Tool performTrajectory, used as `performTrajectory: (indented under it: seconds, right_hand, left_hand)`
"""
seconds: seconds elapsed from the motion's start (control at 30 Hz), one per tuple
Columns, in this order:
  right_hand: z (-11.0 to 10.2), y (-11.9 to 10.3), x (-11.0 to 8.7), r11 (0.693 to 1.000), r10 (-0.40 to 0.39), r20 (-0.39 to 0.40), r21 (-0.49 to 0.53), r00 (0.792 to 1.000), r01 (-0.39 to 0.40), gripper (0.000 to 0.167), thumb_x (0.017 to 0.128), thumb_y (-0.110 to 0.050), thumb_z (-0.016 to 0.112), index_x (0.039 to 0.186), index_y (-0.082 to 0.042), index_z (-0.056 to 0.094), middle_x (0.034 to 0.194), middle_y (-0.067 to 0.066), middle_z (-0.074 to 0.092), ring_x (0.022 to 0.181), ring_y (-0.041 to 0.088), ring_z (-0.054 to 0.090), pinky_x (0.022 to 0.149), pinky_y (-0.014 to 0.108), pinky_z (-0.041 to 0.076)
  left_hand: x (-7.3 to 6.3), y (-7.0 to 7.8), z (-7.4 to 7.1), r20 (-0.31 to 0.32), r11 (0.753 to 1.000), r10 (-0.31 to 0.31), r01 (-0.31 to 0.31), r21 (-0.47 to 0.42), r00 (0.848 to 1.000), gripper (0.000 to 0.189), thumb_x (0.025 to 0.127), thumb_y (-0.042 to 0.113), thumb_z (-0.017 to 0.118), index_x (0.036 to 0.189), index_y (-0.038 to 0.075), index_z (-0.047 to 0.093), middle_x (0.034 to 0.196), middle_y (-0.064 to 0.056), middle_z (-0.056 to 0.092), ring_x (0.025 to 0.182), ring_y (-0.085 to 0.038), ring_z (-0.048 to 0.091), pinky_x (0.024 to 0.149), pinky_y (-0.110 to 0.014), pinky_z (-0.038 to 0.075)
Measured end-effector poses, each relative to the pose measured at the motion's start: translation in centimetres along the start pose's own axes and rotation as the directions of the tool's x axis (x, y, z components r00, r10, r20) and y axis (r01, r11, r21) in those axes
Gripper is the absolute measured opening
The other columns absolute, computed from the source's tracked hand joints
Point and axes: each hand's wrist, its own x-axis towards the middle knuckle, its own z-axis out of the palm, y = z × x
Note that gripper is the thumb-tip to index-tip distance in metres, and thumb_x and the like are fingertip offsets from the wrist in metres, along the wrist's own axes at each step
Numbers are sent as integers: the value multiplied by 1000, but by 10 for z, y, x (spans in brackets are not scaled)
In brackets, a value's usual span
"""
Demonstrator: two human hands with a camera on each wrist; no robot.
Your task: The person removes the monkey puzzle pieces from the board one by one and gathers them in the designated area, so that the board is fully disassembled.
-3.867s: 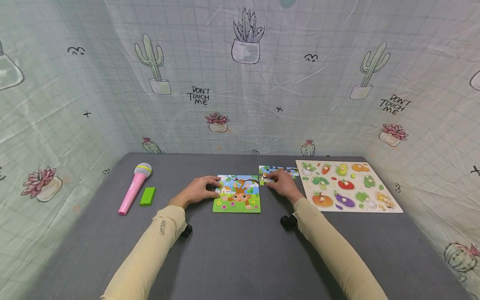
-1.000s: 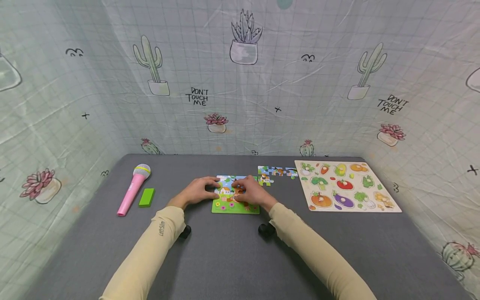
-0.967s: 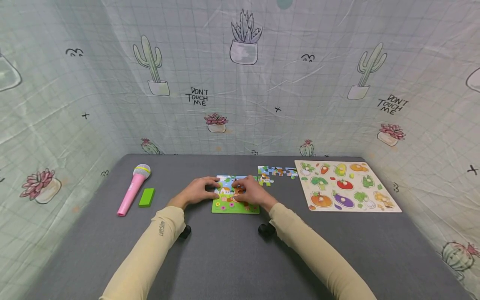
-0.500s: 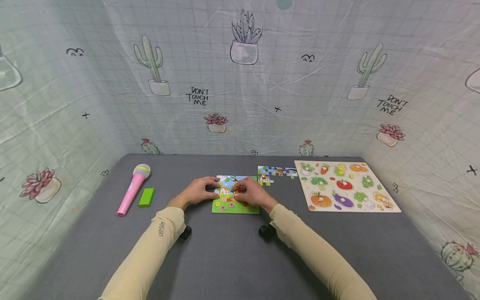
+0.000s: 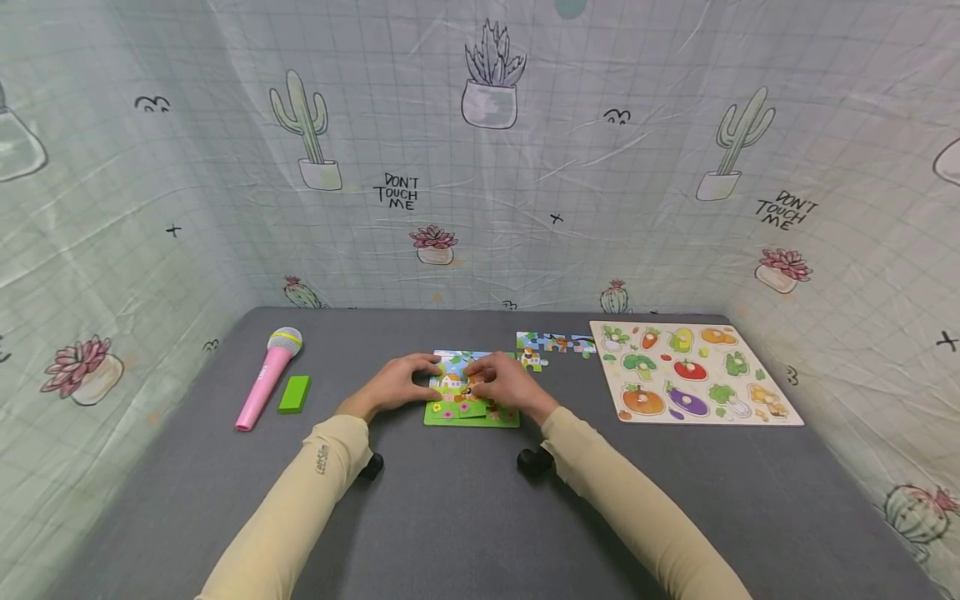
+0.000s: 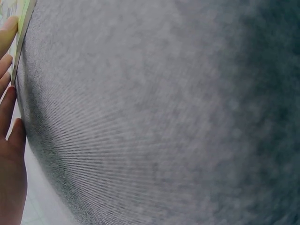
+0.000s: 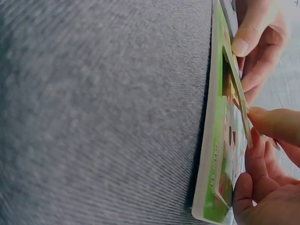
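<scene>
A tray jigsaw puzzle (image 5: 480, 422) with a green frame and a monkey picture lies flat before me. My left hand (image 5: 393, 387) holds its left side, thumb near the front and fingertips at the far corner. Over the middle of the picture, my right hand (image 5: 512, 386) pinches a puzzle piece (image 7: 240, 89) between thumb and fingers. In the right wrist view that piece stands tilted out of the frame, one end low near the left thumb (image 7: 240, 46), with a dark gap beneath. The right fingers hide much of the monkey.
Several loose puzzle pieces (image 5: 532, 361) lie just behind and right of the jigsaw. A wooden vegetable board (image 5: 720, 414) lies further right. On the left are a pink toy microphone (image 5: 262, 385) and a green block (image 5: 294, 394). A patterned cloth (image 5: 487, 175) surrounds the grey table.
My right hand has come left from the loose pieces onto the jigsaw picture. Since half a second ago, the pinched piece has tipped up from the frame. My left hand stays put.
</scene>
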Motion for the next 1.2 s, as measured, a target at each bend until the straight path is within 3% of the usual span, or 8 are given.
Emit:
performTrajectory:
  seconds: [0.13, 0.27, 0.57, 0.73, 1.0, 1.2]
  right_hand:
    - [0, 1, 0, 999, 33, 11, 18, 999, -34, 29, 91, -6, 69, 120, -8, 69, 117, 7, 66, 106, 24, 62, 85, 35, 54]
    - [1, 2, 0, 999, 24, 12, -45, 1000, -24, 28, 90, -7, 70, 118, -10, 70, 113, 4, 67, 98, 18, 63, 84, 34, 53]
    - [-2, 3, 2, 993, -47, 96, -108, 994, 57, 39, 87, -8, 74, 124, -5, 65, 120, 9, 60, 100, 21, 58, 86, 36, 50]
    - [-4, 2, 0, 989, -58, 135, -131, 989, 75, 38, 89, -9, 73, 125, -6, 63, 114, 8, 54, 92, 18, 51, 81, 34, 48]
    - [-7, 2, -1, 990, -61, 139, -116, 988, 77, 39, 88, -16, 74, 125, -6, 64, 116, 8, 55, 95, 21, 52, 82, 37, 48]
    - [-11, 0, -4, 999, -21, 65, -23, 998, 23, 30, 97, -19, 63, 124, -8, 67, 127, 9, 57, 107, 25, 60, 86, 39, 52]
  left_hand:
    - [1, 0, 0, 3, 1000, -2, 2, 2, 1000, 45, 86, 32, 76, 122, 7, 67, 146, -9, 48, 139, -32, 38, 114, -50, 31]
    - [2, -1, 0, 8, 1000, -1, 1, 10, 1000, 45, 86, 31, 76, 122, 7, 67, 147, -9, 48, 139, -32, 38, 114, -50, 31]
    - [1, 1, -1, 5, 1000, 8, -9, 20, 1000, 44, 86, 30, 76, 122, 6, 67, 146, -10, 48, 139, -33, 38, 114, -50, 31]
    - [1, 2, -1, 4, 1000, 11, -11, 14, 1000, 43, 85, 28, 77, 121, 6, 67, 146, -10, 48, 139, -33, 38, 114, -49, 31]
    - [3, 1, 0, 8, 1000, 4, -4, 17, 1000, 43, 85, 29, 77, 121, 7, 67, 146, -9, 48, 139, -32, 38, 114, -49, 31]
    - [1, 0, -1, 4, 1000, 2, -2, -2, 1000, 43, 86, 29, 77, 121, 6, 67, 146, -10, 49, 138, -33, 38, 114, -49, 32]
